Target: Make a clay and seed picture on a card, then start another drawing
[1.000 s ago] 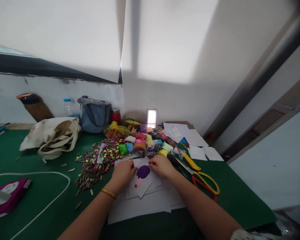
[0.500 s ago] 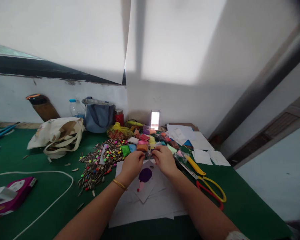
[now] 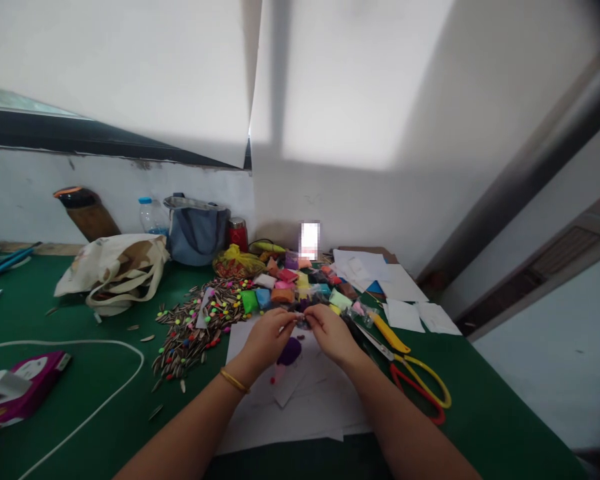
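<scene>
Between my two hands is a small clear plastic packet [image 3: 303, 323] with something dark in it. My left hand [image 3: 270, 337], with a gold bangle at the wrist, pinches its left side. The fingertips of my right hand [image 3: 334, 335] are closed on the right side. Just below them, a small white card [image 3: 286, 392] bears a flat purple round [image 3: 291, 351] with a pink strip and a red dot under it. The card lies on several white sheets [image 3: 260, 420]. Behind my hands are coloured packets of what looks like modelling clay, including an orange one [image 3: 283, 295].
Striped seeds and bright little balls form a pile [image 3: 195, 333] on the left. Large scissors [image 3: 405, 363] with red and yellow handles lie right of my right hand. Farther off are a cloth bag [image 3: 115, 273], a blue bag [image 3: 199, 230] and a white cable [image 3: 100, 407].
Both hands have come slightly lower and nearer, still pinching the packet. They now hang closer over the purple round. The other things stay where they were.
</scene>
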### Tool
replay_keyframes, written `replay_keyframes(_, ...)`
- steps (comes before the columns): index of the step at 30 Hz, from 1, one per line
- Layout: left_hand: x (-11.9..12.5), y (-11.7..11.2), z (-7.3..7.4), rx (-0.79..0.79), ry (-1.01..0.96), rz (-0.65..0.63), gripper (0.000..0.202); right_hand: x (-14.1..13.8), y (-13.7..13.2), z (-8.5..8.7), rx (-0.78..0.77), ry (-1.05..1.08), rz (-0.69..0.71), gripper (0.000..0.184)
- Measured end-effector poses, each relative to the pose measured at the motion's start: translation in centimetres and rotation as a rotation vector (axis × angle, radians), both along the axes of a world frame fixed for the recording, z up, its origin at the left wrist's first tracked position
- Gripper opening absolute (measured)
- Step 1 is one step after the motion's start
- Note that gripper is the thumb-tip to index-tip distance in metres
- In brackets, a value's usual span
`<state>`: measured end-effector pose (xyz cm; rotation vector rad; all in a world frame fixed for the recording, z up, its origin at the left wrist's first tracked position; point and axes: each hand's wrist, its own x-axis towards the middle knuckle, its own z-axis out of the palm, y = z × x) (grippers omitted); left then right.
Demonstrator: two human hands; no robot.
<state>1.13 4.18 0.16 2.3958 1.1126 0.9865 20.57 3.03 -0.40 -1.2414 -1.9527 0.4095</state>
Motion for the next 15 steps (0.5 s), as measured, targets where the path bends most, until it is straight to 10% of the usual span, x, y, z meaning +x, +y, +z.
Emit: replay_keyframes(15,-1.6,-1.5,0.7,-0.098,0.096,0.068,0.012,-1.1,-1.7,1.4,0.067,-0.239,0.129,0.034)
